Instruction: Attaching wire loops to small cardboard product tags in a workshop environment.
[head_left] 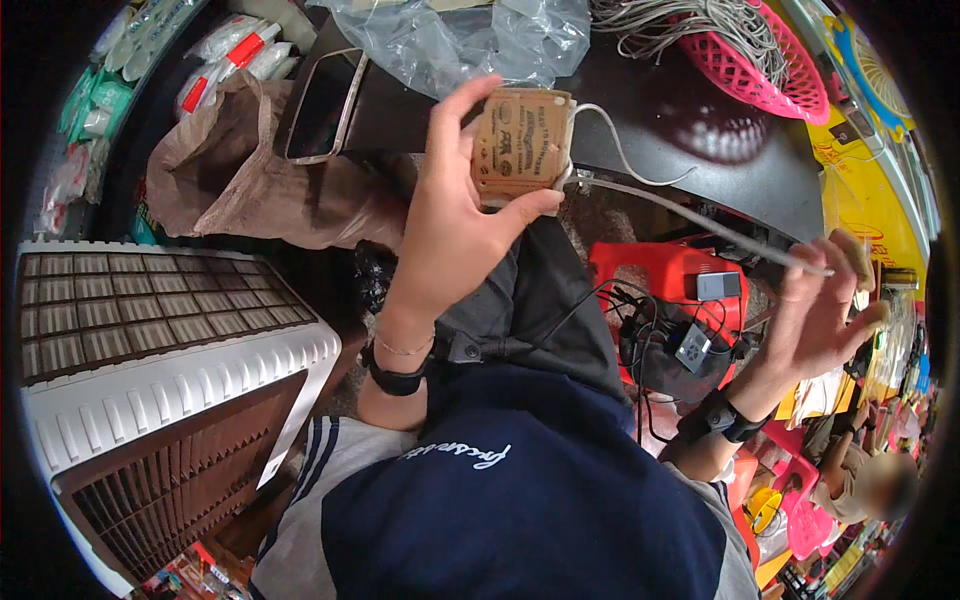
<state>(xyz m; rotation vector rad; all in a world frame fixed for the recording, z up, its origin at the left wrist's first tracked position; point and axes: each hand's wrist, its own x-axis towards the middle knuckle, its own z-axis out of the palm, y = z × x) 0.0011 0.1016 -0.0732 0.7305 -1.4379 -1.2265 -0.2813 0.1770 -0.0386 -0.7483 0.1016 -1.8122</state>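
The left hand (450, 215) is raised above the near edge of the dark counter (690, 140). It holds a small tan cardboard card (520, 145), printed on its face, between the thumb below and the fingers behind; the card stands almost upright and faces the person. A pale grey cord (620, 150) is wound around the right side of this card. From there one loop goes up and to the right over the counter, and a straight part runs down to the right, across the gap, to the right hand (825, 310).

The right hand is well apart from the left one, out past the near right corner of the counter. Its fingers are spread and only half curled, and the end of the cord passes over the fingertips; I cannot tell how firmly it is pinched. Both wrists carry a dark band.

On the far part of the counter lies crumpled clear plastic wrap (470, 35), just behind the card. At the far right corner stands a pink plastic basket (770, 55) with a heap of the same grey cords (700, 25) in it. At the left edge of the counter a dark phone-like slab with a light frame (325, 100) leans, and a brown paper bag (235, 175) is beside it. Lower left stands a white appliance with a brown grille (160, 340). Below the right hand, a red plastic stool (670, 275) carries small grey adapters and black cables (690, 345).
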